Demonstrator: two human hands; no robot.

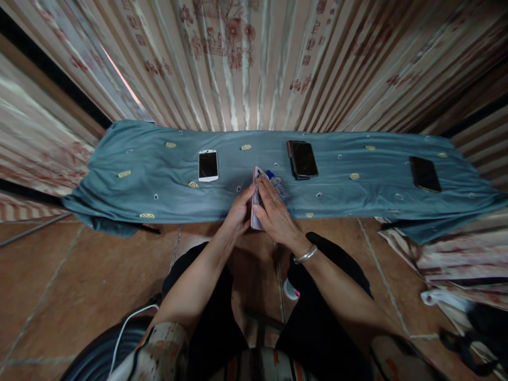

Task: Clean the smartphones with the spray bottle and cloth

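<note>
In the head view, the left hand (238, 214) and the right hand (273, 211) press together on a thin phone (256, 203), held on its edge over the near border of the blue cloth (159, 180). It is probably stiff, light, smooth and slippery; gripping the long edges seems safest. A small bottle (277, 185) lies just beside it.

both hands (260, 211) clasp a phone (256, 203) | teal cloth (159, 174) | small bottle (278, 185) beside

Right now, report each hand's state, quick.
Left hand: closed on the phone, held on edge.
Right hand: fingers flat against the same phone, holding it.
</note>
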